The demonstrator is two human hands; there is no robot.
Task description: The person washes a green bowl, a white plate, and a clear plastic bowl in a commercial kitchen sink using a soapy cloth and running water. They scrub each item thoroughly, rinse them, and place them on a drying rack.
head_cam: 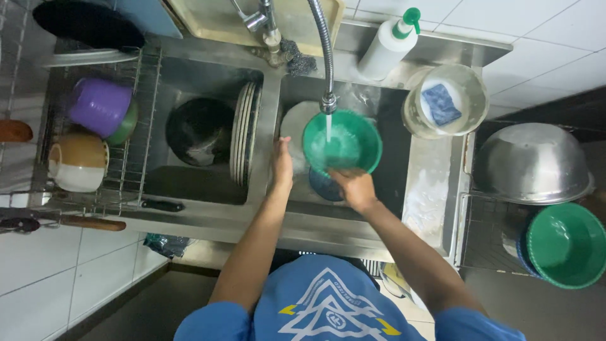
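My right hand (pixel 355 188) grips the near rim of a green bowl (pixel 346 143) held under the spring faucet (pixel 327 101), with water running into it. Under the bowl lies a dark blue dish (pixel 322 186), partly hidden. My left hand (pixel 281 165) rests on the divider between the two sink basins, fingers flat, beside a white plate (pixel 294 126) leaning in the right basin (pixel 394 136).
The left basin holds a black pan (pixel 199 131) and upright plates (pixel 243 132). A rack at left carries a purple cup (pixel 100 105) and a tan bowl (pixel 78 161). At right are a soap bottle (pixel 388 47), a sponge tub (pixel 445 101), a steel bowl (pixel 533 163) and a green bowl (pixel 565 244).
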